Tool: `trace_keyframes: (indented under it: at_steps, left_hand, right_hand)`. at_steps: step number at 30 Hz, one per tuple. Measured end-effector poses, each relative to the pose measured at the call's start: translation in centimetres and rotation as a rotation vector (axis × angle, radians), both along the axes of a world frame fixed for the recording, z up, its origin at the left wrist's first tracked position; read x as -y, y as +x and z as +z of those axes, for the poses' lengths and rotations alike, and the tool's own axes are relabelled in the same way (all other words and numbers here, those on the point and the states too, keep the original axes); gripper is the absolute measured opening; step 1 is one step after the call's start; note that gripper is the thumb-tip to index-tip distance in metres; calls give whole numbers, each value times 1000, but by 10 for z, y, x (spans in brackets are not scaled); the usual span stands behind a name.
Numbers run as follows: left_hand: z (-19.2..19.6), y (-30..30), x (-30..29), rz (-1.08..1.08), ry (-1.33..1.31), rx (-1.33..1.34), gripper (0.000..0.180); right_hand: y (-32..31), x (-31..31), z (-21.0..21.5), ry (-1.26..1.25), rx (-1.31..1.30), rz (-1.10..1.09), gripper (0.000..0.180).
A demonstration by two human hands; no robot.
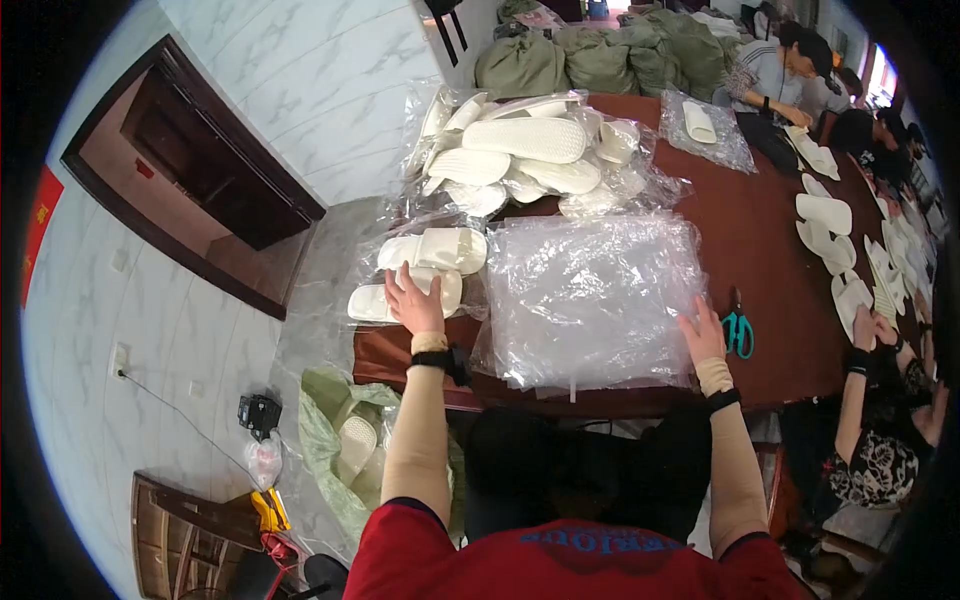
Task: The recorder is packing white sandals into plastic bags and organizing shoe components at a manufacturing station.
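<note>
A pair of white slippers lies at the left of the table, partly over clear plastic: the far slipper (430, 250) and the near slipper (372, 303). My left hand (414, 303) rests on the near one with its fingers spread, not closed round it. In front of me is a flat stack of clear plastic bags (590, 300), wrinkled and shiny. At the stack's right edge lies my right hand (705, 335), fingers stretched out over the plastic. Teal-handled scissors (738, 330) lie just right of that hand.
Bagged white slippers (525, 140) are heaped at the back of the brown table (720, 235). A green sack (325, 400) with slippers stands on the floor at left. Co-workers sit on the right, where a person's hands (872, 328) handle slippers. Large sacks (520, 65) stand behind.
</note>
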State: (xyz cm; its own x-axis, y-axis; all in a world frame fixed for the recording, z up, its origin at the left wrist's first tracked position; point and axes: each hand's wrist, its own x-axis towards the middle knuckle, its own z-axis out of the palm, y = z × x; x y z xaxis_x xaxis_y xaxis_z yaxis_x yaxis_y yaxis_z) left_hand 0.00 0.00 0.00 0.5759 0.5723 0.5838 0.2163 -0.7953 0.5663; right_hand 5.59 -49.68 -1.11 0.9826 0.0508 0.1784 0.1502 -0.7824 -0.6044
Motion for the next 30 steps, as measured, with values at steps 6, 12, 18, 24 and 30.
trace_keyframes:
  at_steps: [6, 12, 18, 24, 30]
  left_hand:
    - [-1, 21, -46, 324, -204, -434, 17]
    - [29, -13, -141, -39, -276, 92, 8]
    - [187, -23, -65, -767, -485, 182, 6]
    - [264, -12, 40, -1103, -74, -47, 16]
    - [180, 26, 59, -849, 237, -240, 46]
  right_hand:
    - [0, 5, -2, -72, -5, -49, 57]
    - [1, -19, 4, -94, -43, -6, 54]
    - [-1, -9, 11, -103, 19, -35, 52]
    - [-3, -14, 10, -105, 48, -43, 54]
    - [-1, -15, -4, -103, -37, -81, 51]
